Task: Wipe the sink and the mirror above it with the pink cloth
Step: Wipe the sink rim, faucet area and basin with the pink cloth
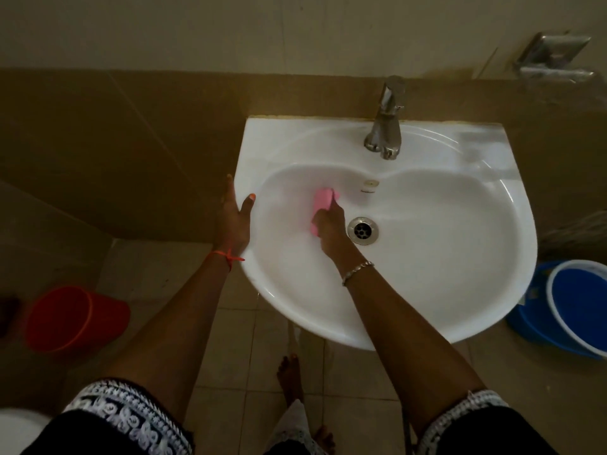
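A white wall-mounted sink [460, 267] fills the middle of the view, with a steel drain [363, 230] at its centre. My right hand [330, 223] is inside the basin, just left of the drain, shut on a folded pink cloth [321, 205] pressed against the basin's back-left slope. My left hand [234, 221] rests flat on the sink's left rim, thumb over the edge, fingers down the outside, holding nothing. The mirror is out of view.
A chrome tap [386, 126] stands at the back of the sink. A metal holder [555, 57] is fixed to the wall at upper right. On the tiled floor lie a red bucket [72, 318] at left and a blue bucket [574, 310] at right. My bare foot [289, 376] is below the sink.
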The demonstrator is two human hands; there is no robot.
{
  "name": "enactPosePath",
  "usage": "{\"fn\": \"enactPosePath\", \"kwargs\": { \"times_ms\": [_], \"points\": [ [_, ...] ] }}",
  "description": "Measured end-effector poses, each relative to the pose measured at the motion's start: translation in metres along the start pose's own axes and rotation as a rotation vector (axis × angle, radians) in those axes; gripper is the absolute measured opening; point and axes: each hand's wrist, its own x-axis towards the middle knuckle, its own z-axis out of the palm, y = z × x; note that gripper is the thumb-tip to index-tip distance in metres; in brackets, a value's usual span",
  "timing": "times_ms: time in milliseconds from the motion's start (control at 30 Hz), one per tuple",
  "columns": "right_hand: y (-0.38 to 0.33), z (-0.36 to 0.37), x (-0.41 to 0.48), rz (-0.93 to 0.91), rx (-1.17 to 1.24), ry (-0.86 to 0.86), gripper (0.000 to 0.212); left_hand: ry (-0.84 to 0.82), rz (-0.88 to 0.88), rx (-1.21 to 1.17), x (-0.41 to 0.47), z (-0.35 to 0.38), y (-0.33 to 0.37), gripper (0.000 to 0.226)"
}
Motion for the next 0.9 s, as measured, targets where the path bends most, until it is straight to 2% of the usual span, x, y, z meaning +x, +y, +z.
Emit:
{"fn": "enactPosePath", "kwargs": {
  "times_ms": [67,133,233,367,467,633,733,833,900],
  "points": [
    [0.001,0.008,0.004,-0.048,-0.113,-0.007,0.07,0.0,0.013,0.002,0.001,0.001,0.0,0.06],
    [0.002,0.01,0.001,-0.131,-0.211,-0.023,0.062,0.012,0.008,0.016,0.001,0.001,0.001,0.059],
    [0.004,0.015,-0.004,-0.306,-0.353,-0.194,0.046,0.037,0.046,0.094,-0.001,0.001,0.005,0.059],
    [-0.001,0.007,-0.004,-0.399,-0.458,-0.365,0.043,0.031,0.041,0.102,-0.001,0.001,0.006,0.059],
    [-0.009,-0.008,-0.01,-0.346,-0.513,-0.579,0.041,0.023,0.036,0.088,0.001,0.0,0.004,0.059],
    [-0.017,-0.022,-0.018,-0.235,-0.846,-0.812,0.033,0.022,0.044,0.08,0.0,-0.001,0.007,0.058],
    [-0.026,-0.03,-0.025,-0.086,-1.038,-0.906,0.033,0.001,0.022,0.058,0.0,-0.003,0.006,0.06],
    [-0.037,-0.04,-0.032,0.13,-1.197,-1.011,0.045,0.003,0.015,0.066,0.0,-0.004,0.006,0.061],
    [-0.042,-0.049,-0.032,0.214,-1.24,-0.94,0.043,0.004,0.017,0.077,-0.001,-0.003,0.009,0.06]
  ]
}}
